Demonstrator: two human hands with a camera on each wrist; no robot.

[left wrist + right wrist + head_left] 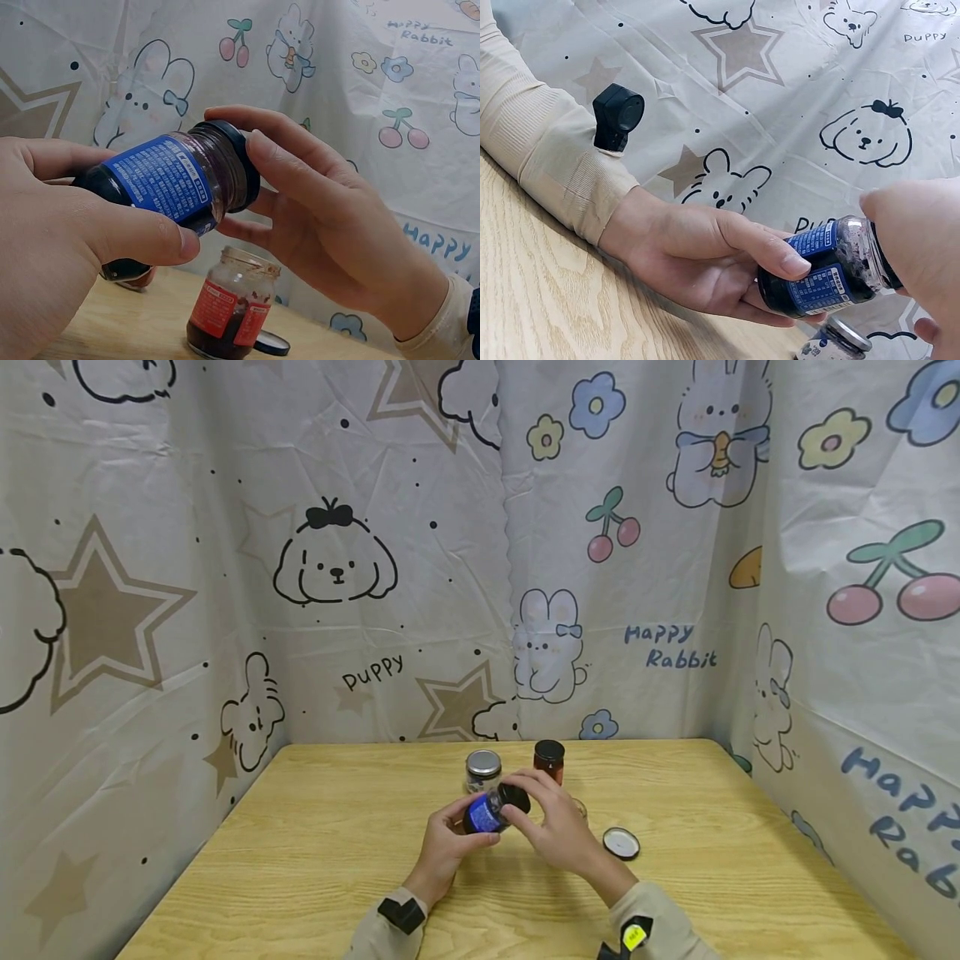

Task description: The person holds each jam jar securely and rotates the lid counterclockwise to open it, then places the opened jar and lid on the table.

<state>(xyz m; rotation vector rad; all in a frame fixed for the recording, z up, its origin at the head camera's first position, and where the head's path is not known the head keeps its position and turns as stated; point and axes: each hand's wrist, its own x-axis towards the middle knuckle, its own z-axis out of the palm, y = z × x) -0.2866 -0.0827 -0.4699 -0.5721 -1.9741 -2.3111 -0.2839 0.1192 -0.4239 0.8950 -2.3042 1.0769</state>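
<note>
My left hand [442,852] grips a glass jar [165,180] with a blue label and dark contents, held tilted above the table. Its thumb lies along one side of the jar. The fingers of my right hand [561,827] are curled round the black lid [234,165], which sits on the jar's mouth. In the right wrist view the back of the right hand [922,247] hides most of that lid. Below the hands, in the left wrist view, stands an uncovered glass jar [225,315] with a red label and dark red residue; the right hand mostly hides it in the head view.
A loose lid [621,843] lies with its white inside up, right of the hands on the wooden table [315,860]. Behind the hands stand a silver-lidded jar [483,767] and a black-lidded red jar [549,758]. Printed curtains [420,552] enclose the back and sides.
</note>
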